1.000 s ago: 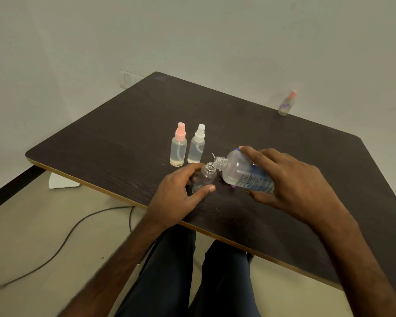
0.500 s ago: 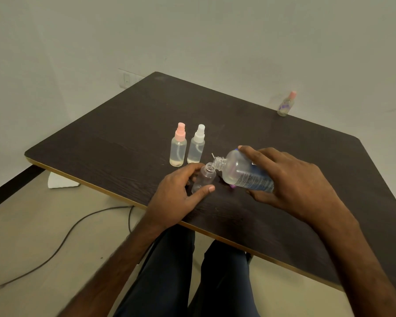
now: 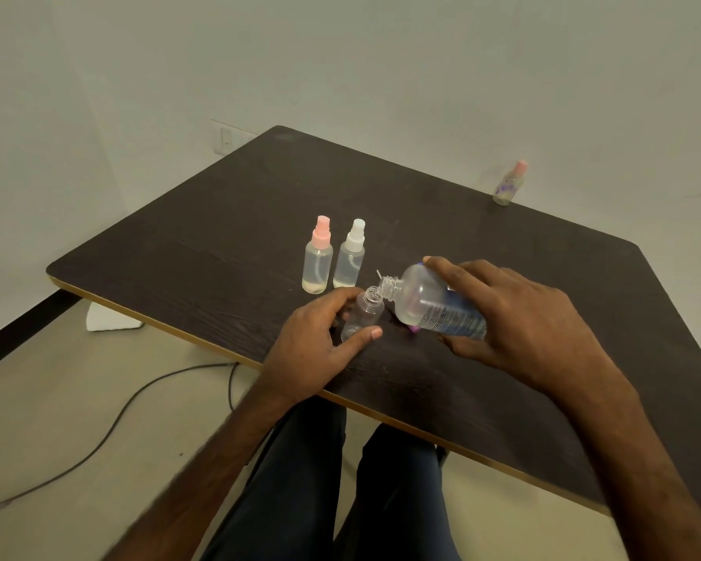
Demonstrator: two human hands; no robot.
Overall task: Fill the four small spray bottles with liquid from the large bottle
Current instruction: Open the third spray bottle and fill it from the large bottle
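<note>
An uncapped small bottle [image 3: 361, 317] is being held upright on the table [image 3: 219, 244] by the left hand [image 3: 320, 342], whose thumb and fingers are being curled round its clear body. A large bottle [image 3: 434, 305] is being gripped by the right hand [image 3: 514, 317], with the fingers laid over its upper side and the thumb tucked beneath, and it is being tipped leftward so that its open threaded neck is being brought right against the mouth of the small bottle, between the two hands. Clear liquid is being pooled along the lower side of the large bottle (its blue printed label is being partly covered by the palm); whether any is flowing cannot be told. A small purple piece [image 3: 413, 327] is being half hidden under the large bottle, just beside the right thumb. Just beyond the left hand, a pink-capped spray bottle [image 3: 317, 261] and a white-capped spray bottle [image 3: 349, 259] are being kept upright side by side, each with a little liquid at the bottom. Well beyond the right hand, another pink-capped bottle [image 3: 510, 184] is being left at the table's far edge.
</note>
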